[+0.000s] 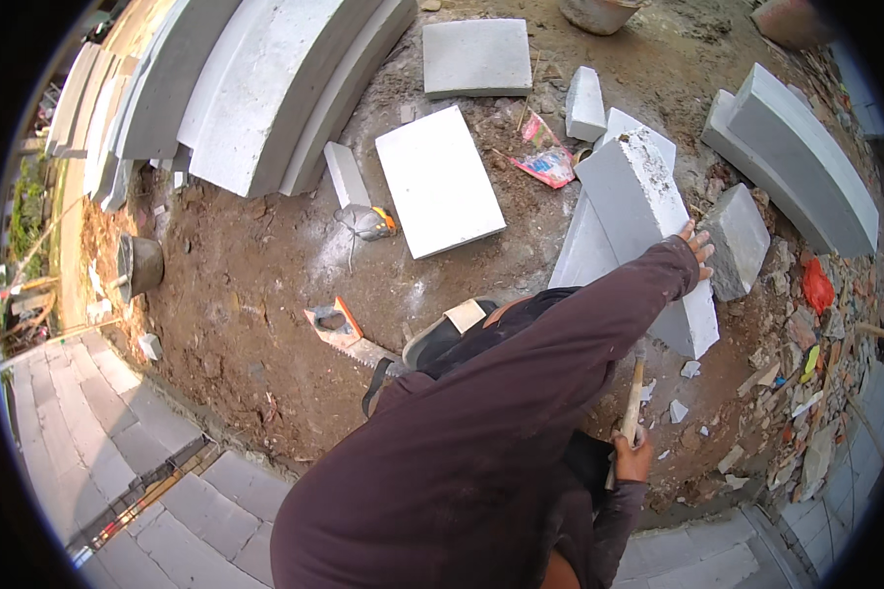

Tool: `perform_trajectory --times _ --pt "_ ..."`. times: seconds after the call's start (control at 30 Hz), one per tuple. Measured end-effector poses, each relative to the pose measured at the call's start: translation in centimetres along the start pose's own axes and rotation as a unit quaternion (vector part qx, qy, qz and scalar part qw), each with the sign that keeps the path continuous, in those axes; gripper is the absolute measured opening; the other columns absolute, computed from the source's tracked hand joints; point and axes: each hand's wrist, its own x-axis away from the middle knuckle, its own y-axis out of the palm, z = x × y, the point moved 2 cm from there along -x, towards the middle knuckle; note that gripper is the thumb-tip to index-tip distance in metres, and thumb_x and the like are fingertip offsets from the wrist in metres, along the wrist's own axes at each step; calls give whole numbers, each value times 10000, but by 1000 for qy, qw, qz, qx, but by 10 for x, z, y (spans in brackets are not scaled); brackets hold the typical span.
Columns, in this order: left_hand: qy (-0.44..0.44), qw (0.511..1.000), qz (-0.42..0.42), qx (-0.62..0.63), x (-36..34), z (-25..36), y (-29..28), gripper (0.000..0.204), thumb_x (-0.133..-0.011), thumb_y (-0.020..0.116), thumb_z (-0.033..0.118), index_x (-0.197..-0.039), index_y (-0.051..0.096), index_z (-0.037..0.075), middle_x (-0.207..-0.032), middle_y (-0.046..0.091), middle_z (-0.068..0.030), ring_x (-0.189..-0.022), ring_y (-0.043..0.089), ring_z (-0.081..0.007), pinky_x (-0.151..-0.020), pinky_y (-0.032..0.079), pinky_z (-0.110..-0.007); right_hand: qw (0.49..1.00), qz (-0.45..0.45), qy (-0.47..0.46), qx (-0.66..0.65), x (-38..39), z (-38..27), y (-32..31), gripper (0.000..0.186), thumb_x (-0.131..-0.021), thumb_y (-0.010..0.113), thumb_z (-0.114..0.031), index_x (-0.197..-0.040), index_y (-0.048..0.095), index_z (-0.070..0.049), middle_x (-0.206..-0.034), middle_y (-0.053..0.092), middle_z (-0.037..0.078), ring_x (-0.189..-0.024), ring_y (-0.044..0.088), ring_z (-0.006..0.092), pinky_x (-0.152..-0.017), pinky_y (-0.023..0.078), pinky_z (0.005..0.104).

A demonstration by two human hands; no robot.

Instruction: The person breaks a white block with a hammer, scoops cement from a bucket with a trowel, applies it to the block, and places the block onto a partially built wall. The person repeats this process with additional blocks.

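Note:
My left arm reaches across to the right, and my left hand (699, 249) lies with spread fingers on the edge of a long pale grey lightweight block (638, 187). That block is tilted and rests on another pale block (581, 245). A rough-faced grey block piece (737, 240) stands right beside my fingers. Lower down, my right hand (633, 455) is closed round the wooden handle of a tool (633, 393). The handle points up toward the block's lower end; the tool's head is mostly hidden, so its kind is unclear.
A handsaw (336, 326) lies by my sandalled foot (447, 334). Loose blocks (440, 182) lie ahead, with a grey-and-orange item (369, 222) beside them. Block stacks stand at far left (265, 88) and right (805, 157). A bucket (141, 265) sits left; rubble (805, 393) lines the right.

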Motion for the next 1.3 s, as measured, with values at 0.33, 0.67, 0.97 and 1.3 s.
perform_trajectory --times 0.33,0.67,0.97,1.3 --pt "-359 697 275 556 248 -39 74 449 -826 537 381 -1110 559 34 -1080 581 -146 -1005 560 -254 -865 425 -339 924 -83 -102 358 -90 -15 32 529 -670 641 -302 -1047 545 57 -913 598 263 -880 583 383 -776 439 407" --pt "-801 520 -5 297 536 -36 319 384 -833 479 423 -1055 603 136 -999 618 -155 -978 570 -306 -850 427 -402 933 -148 -64 321 -105 -30 22 566 -645 651 -311 -1030 543 90 -947 590 286 -919 575 389 -802 429 401" --pt "-797 497 72 335 552 -73 366 371 -836 477 406 -1064 600 140 -1004 618 -159 -983 569 -306 -854 425 -405 907 -178 -37 380 -114 -76 17 508 -638 669 -312 -978 571 53 -839 612 214 -795 594 335 -747 443 376" --pt "-844 487 66 214 509 -161 294 307 -850 490 308 -1101 569 150 -1196 479 -141 -1116 469 -299 -912 369 -421 878 -166 21 449 -101 -108 38 746 -610 687 -359 -1133 470 127 -1047 559 271 -985 546 348 -868 405 364"
